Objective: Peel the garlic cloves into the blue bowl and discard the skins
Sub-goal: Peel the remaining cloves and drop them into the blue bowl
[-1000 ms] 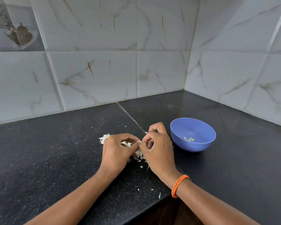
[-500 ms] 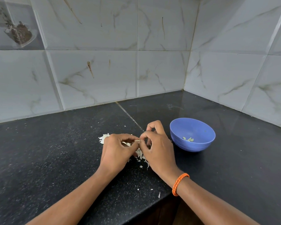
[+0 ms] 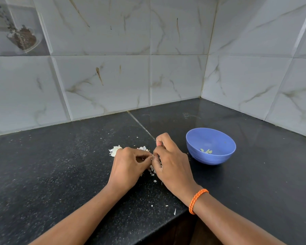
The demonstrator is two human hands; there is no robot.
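My left hand (image 3: 129, 165) and right hand (image 3: 170, 161) pinch a garlic clove (image 3: 152, 157) between them; the blue bowl (image 3: 211, 157) sits right of my right hand.

Black speckled counter (image 3: 51, 174), grout seam running diagonally toward the back wall. Grey marble-look wall tiles (image 3: 104, 82) on both sides of the corner. Decorative printed tile (image 3: 16, 27) top left. Orange braided wristband (image 3: 197, 200) on the right wrist.
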